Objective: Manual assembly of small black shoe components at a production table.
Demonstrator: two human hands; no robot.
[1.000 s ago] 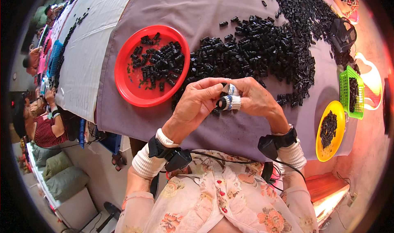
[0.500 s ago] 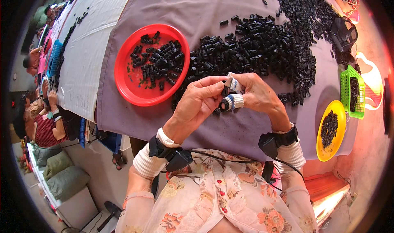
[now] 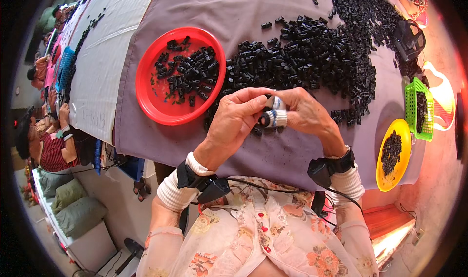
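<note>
My left hand (image 3: 236,113) and my right hand (image 3: 309,113) meet at the near edge of a heap of small black plastic pieces (image 3: 297,57). Thumb and fingertips of both are pinched together on one small black plastic piece (image 3: 268,103), mostly covered by the fingers. White and blue knitted finger sleeves (image 3: 278,117) wrap fingers of my right hand; one has a black end. Left of the heap sits a red round basin (image 3: 142,89) with more black pieces and green bits in it.
A yellow dish (image 3: 385,183) and a green basket (image 3: 425,130), both with black pieces, stand at the right. Behind the basket is a white-rimmed stool (image 3: 446,94). Other people (image 3: 53,145) sit along the pale cloth-covered table at left. Cables run from my wrist bands.
My hands stay nearly in place. The fingertips have drawn closer together, and the black piece between them shows less. A person at the left has shifted slightly.
</note>
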